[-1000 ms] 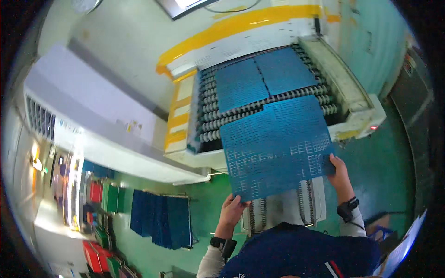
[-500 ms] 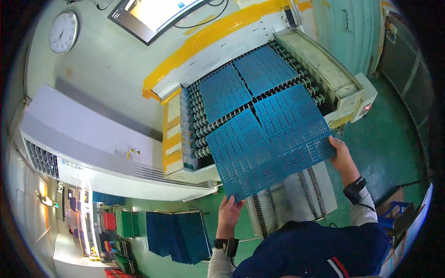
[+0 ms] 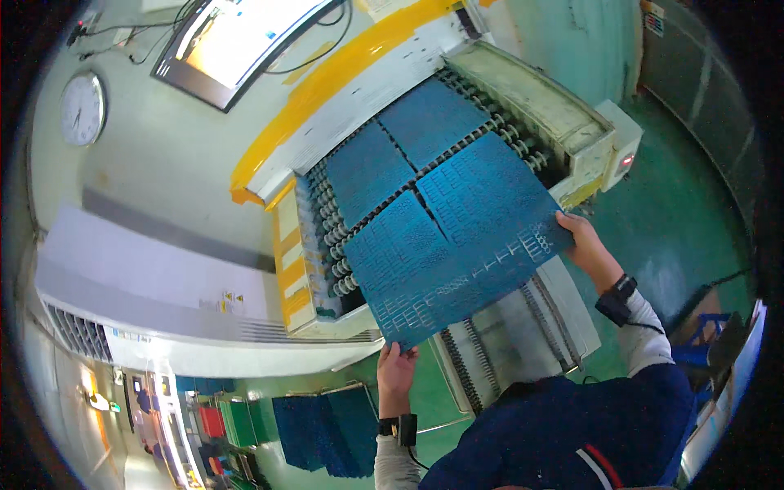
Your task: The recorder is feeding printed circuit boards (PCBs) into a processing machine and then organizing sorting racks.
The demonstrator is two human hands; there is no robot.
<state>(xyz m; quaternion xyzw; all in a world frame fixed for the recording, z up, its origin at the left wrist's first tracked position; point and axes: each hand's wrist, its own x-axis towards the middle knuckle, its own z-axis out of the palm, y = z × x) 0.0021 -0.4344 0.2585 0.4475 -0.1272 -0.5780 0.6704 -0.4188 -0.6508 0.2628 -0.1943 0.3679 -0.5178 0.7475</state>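
Note:
A blue circuit-board panel (image 3: 457, 298) with rows of small patterned outlines spans between my two hands at the near end of a roller conveyor. My left hand (image 3: 396, 382) pinches its near left corner, and my right hand (image 3: 590, 251) grips its right edge, thumb on top. Beyond it, similar blue panels lie on the rollers: a far left panel (image 3: 369, 171) and a far right panel (image 3: 433, 121). Closer panels, separated by a narrow gap, meet or overlap the held one; I cannot tell exactly where its far edge runs.
Spiked rollers (image 3: 336, 237) flank the panels inside the machine's pale side walls (image 3: 531, 98). Below the held panel stands a metal roller stand (image 3: 510, 343). Dark blue panels hang on a rack (image 3: 327, 429) at lower left. A long white unit (image 3: 163, 278) lies left; a screen (image 3: 245, 49) hangs above.
The whole view has shifted, so the machine sits farther left in the picture. Both hands keep their hold on the panel, which looks slightly lower on the left side.

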